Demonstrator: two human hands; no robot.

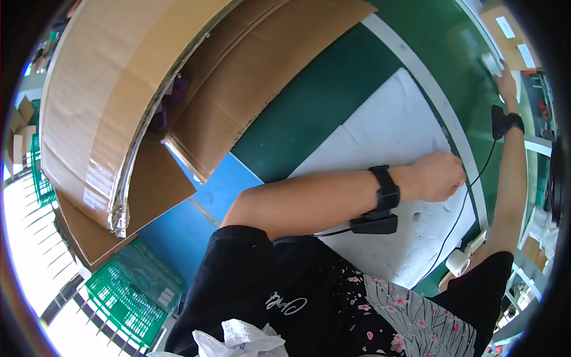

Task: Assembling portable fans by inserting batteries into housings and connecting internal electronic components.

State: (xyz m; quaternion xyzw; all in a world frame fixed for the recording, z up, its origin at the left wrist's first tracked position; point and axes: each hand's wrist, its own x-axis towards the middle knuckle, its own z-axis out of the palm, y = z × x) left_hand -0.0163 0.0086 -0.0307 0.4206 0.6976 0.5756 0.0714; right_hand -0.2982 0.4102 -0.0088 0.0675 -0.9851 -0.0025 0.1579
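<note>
My left arm reaches across the middle, and my left hand (439, 177) is closed in a fist over a white foam sheet (363, 146), near its right side. Whatever its fingers hold, if anything, is hidden. Far off at the upper right, my right hand (507, 88) has its thumb and fingers around a small white roll-like object (491, 64), partly out of sight. A black band with a small box sits on each wrist. The foam sheet lies on a dark green tabletop (321, 101).
A large open cardboard box (107, 101) stands at the left, its flap (267, 53) over the table. A white roll (458, 262) is by my right elbow. A black cable (455, 223) crosses the foam. Green crates (128, 303) stand lower left; another cardboard box (511, 35) is upper right.
</note>
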